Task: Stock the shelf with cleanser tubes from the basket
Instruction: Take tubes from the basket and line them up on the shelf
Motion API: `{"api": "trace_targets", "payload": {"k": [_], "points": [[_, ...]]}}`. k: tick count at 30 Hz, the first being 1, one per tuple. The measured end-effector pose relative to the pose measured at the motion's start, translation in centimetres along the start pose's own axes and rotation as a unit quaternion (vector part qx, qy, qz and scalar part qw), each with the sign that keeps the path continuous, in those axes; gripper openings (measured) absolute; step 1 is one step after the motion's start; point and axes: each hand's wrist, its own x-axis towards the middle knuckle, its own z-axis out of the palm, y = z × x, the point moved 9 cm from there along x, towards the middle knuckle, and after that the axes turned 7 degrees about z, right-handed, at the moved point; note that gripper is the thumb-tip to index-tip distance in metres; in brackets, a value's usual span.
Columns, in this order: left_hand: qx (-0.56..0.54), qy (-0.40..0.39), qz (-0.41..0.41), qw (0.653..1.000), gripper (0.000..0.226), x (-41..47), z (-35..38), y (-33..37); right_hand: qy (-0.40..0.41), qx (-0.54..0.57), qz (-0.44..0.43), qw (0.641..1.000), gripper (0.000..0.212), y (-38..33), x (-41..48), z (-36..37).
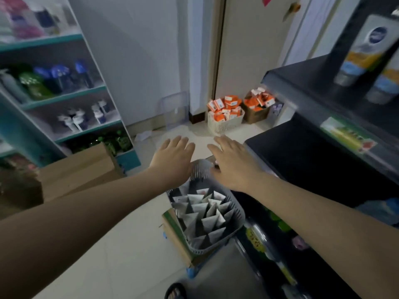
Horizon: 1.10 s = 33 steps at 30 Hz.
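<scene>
A grey slotted basket [235, 221] stands on a cardboard box on the floor, packed with several white cleanser tubes [203, 214] standing crimped end up. My left hand [172, 157] and my right hand [232, 161] are both stretched out flat above the basket's far end, fingers straight, holding nothing. The dark shelf [306, 80] rises on the right. Two cleanser tubes [364, 50] stand cap down on its upper level.
A teal and white shelf unit [64, 96] with bottles fills the left side, with cardboard boxes [82, 169] in front of it. A white basket [224, 124] and a brown box [257, 113] of orange packs stand by the door. Pale floor tiles lie between.
</scene>
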Motion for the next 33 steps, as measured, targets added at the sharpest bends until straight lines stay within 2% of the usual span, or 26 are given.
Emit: {"api": "trace_targets", "payload": {"k": [9, 14, 20, 25, 30, 33], "points": [[-0.116, -0.104, -0.024, 0.988, 0.051, 0.7, 12.5, -7.7, -0.099, -0.018, -0.041, 0.994, 0.058, -3.3, 7.4, 11.5], [-0.158, -0.169, -0.056, 0.971, 0.046, 1.1, 19.9, -9.4, -0.142, -0.008, -0.061, 0.988, 0.049, -3.4, 10.2, 17.7], [-0.200, -0.203, -0.094, 0.954, 0.034, 3.5, 27.4, -10.4, -0.180, 0.012, -0.084, 0.980, 0.049, -2.3, 14.3, 25.1], [-0.212, -0.232, -0.129, 0.940, 0.032, 5.0, 33.2, -10.4, -0.225, 0.025, -0.101, 0.969, 0.049, -1.3, 17.5, 32.0], [-0.174, -0.263, -0.094, 0.944, 0.027, 7.3, 37.1, -9.0, -0.226, 0.048, -0.107, 0.967, 0.039, -0.8, 20.9, 36.6], [-0.146, -0.284, -0.087, 0.943, 0.028, 8.4, 39.2, -8.4, -0.221, 0.039, -0.132, 0.965, 0.040, -1.1, 22.5, 39.1]]}}
